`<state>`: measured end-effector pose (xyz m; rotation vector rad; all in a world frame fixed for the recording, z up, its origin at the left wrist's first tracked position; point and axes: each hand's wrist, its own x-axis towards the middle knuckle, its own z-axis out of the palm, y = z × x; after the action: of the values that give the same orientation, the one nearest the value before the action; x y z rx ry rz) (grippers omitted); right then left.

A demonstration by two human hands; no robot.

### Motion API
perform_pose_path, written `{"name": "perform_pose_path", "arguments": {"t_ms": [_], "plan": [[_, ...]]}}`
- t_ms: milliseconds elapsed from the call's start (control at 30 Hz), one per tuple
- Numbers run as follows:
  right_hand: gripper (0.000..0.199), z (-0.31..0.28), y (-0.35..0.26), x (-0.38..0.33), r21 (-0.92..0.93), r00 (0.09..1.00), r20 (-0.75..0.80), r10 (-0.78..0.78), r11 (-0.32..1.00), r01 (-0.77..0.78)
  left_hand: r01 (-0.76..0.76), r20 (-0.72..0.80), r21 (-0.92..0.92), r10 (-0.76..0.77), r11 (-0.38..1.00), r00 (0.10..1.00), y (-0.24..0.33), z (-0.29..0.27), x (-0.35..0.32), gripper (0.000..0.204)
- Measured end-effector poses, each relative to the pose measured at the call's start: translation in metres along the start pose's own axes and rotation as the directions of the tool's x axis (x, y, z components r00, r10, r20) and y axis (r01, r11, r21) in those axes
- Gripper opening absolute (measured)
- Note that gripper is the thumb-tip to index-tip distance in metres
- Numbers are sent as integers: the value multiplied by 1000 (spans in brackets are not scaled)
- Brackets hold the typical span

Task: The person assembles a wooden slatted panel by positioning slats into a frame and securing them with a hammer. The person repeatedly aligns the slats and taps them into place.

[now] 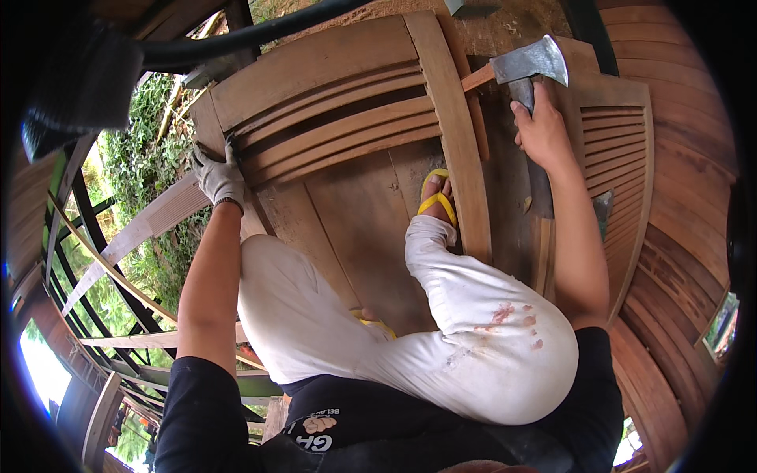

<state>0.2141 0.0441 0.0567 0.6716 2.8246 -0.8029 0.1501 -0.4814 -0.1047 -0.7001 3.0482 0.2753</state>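
A slatted wooden frame [315, 76] lies across the planks in front of me. My left hand [218, 178], in a grey glove, is closed around its left upright [206, 118]. In my bare right hand [542, 126] is a hatchet [535, 60], gripped high on the dark handle just below the grey metal head. The head is beside a short wooden end [478, 77] that sticks out past the frame's right upright [453, 130]. Whether they touch, I cannot tell. My foot in a yellow flip-flop [438, 197] stands against that upright's inner side.
Another louvred wooden panel [615, 150] leans at the right, near a wall of curved-looking reddish boards [678, 173]. Worn planks [347, 229] lie beneath the frame. Black metal bars [87, 221] and greenery [142, 142] are at the left. A dark blurred object [79, 87] fills the upper left.
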Motion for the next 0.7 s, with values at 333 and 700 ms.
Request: {"name": "perform_pose_path", "arguments": {"t_ms": [333, 700], "plan": [[20, -108, -70, -2, 429, 552, -833, 51, 689, 584, -3, -10, 45, 3, 999, 1000, -4, 2, 2, 88], [27, -64, -24, -8, 439, 919, -393, 43, 887, 146, 10, -33, 32, -9, 999, 999, -8, -5, 3, 87]]}}
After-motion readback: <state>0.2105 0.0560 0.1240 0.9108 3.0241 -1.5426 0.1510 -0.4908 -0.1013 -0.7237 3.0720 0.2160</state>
